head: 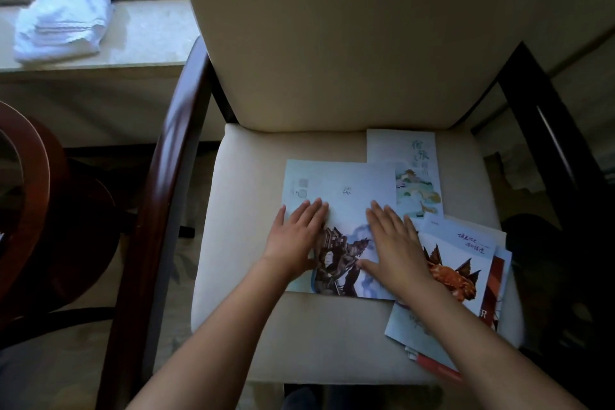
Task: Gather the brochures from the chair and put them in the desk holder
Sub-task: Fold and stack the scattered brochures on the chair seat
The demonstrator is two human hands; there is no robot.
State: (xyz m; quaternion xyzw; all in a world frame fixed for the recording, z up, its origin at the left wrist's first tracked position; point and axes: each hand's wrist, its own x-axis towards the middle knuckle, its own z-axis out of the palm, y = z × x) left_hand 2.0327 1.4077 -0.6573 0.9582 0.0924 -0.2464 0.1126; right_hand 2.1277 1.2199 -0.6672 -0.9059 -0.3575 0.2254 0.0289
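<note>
Both hands flat, left hand and right hand pressing large brochure at frame centre, lower-right brochures partly hidden

The large brochure lies on the chair seat. A tall brochure lies behind it to the right, partly under it; a fanned pile lies at its right; a towel lies far left behind, on a ledge.

The single head-worn wide-angle view looks steeply down on the chair from above its front edge, facing its backrest. It sits close: the chair fills most of the frame, with a window ledge behind and left of the chair at the upper-left corner.
</note>
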